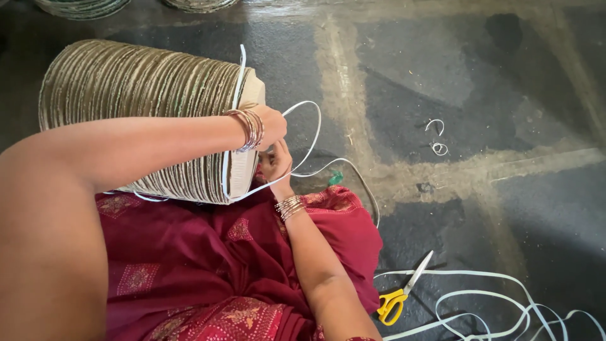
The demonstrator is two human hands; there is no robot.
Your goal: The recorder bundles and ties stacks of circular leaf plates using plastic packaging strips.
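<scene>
Both hands, the left hand (268,123) and the right hand (274,163), are pinching the white strap (303,161) at the end of the plate stack (145,113). The stack is lying on the red cloth (208,265). The yellow-handled scissors (404,290) are lying well apart from the stack.

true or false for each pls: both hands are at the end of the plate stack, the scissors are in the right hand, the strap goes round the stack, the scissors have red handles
1. Both hands, left hand and right hand, are at the end of the plate stack. True.
2. The scissors are in the right hand. False: they lie on the floor.
3. The white strap goes round the stack. True.
4. The scissors have red handles. False: the handles are yellow.
</scene>
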